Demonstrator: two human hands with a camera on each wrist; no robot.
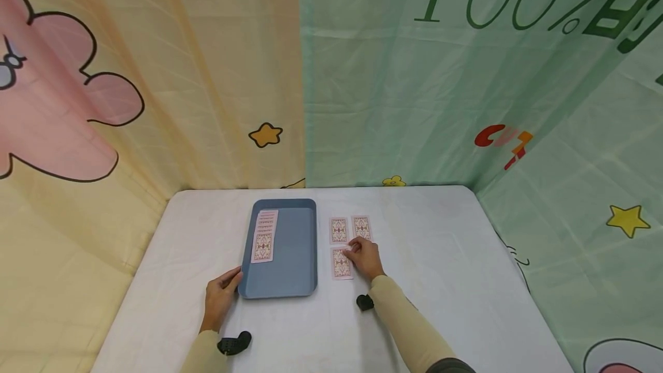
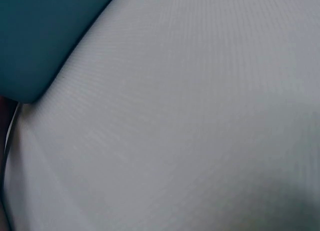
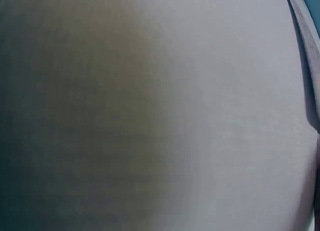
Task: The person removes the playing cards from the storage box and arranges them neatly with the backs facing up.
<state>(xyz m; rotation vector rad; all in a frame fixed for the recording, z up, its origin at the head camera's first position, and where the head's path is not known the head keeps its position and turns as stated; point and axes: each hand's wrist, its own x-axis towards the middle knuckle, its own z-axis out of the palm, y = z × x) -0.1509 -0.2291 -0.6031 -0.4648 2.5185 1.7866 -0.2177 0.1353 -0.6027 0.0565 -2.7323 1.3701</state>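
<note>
Head: we log the left hand (image 1: 220, 297), fingers nearly straight, touching the blue rectangular tray (image 1: 292, 266) at its left rim; the right hand (image 1: 366, 258) pinches the near red-patterned rectangular card (image 1: 341, 266), right of the tray. Left wrist: tray corner. Right wrist: finger spread, we cannot tell.

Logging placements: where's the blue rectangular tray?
Head view, left of centre: the tray lies between the left hand and three red-patterned cards on the white table.
</note>
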